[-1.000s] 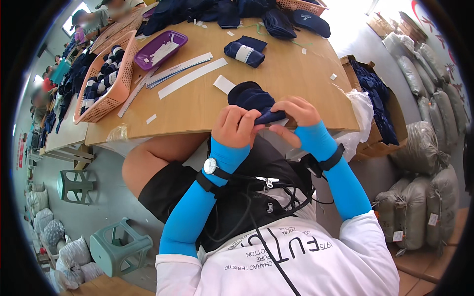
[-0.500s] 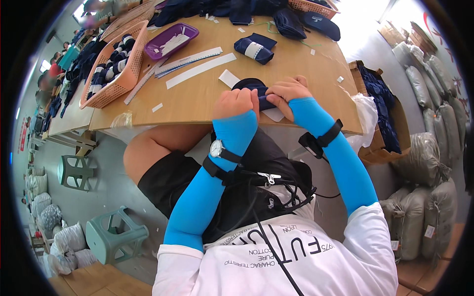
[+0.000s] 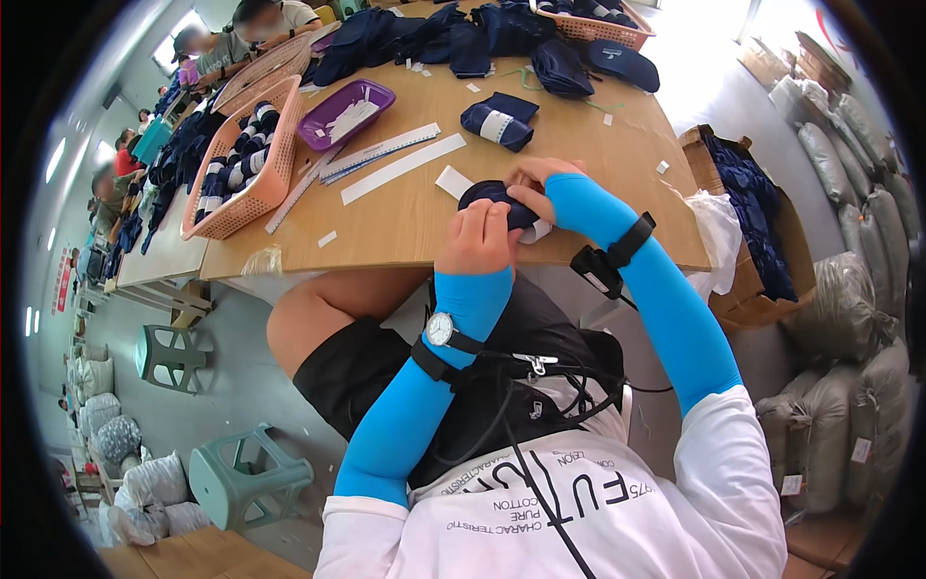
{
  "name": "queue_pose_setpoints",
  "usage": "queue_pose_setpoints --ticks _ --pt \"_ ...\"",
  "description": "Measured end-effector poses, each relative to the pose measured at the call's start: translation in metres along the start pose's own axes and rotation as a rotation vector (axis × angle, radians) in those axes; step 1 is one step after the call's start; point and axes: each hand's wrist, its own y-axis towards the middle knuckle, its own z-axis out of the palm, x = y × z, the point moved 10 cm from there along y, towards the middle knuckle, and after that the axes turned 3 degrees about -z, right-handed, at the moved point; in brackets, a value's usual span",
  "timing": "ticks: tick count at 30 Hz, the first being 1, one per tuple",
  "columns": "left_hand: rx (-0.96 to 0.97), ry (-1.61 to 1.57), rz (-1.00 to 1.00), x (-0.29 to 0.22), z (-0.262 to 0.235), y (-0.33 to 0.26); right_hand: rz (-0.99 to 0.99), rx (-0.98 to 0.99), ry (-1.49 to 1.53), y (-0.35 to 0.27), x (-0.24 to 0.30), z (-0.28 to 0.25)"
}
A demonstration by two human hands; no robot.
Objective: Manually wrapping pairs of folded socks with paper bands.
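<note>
Both hands are at the near edge of the table, closed on a folded navy cap (image 3: 488,193). My left hand (image 3: 476,237) grips its near side, knuckles up. My right hand (image 3: 540,185) pinches its right side, fingertips curled over the top. A white paper strip (image 3: 452,181) lies under the cap. One end sticks out beyond it, and the other shows between my hands at the near side. Farther up the table sits a folded navy bundle (image 3: 498,125) with a white band around it.
Left stands a pink basket (image 3: 253,198) of banded navy bundles, beside a purple tray (image 3: 381,99) of white slips. Paper strips (image 3: 405,168) and a ruler lie nearby. Navy cloth (image 3: 415,43) and a cap (image 3: 623,64) are at the back. A carton (image 3: 704,159) stands right; people sit far left.
My left hand has shifted slightly down and right, my right hand slightly left. The cap is now more compactly folded, and the strip's near end has curled up between my hands.
</note>
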Motion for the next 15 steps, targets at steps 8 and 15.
queue_pose_setpoints --ticks 8,15 --pt "-0.028 -0.058 -0.102 0.019 -0.001 0.010 0.097 0.197 0.631 -0.013 -0.006 -0.004" --pt "-0.125 0.031 -0.023 0.034 0.012 0.023 -0.235 0.095 0.355 0.011 0.019 -0.001"
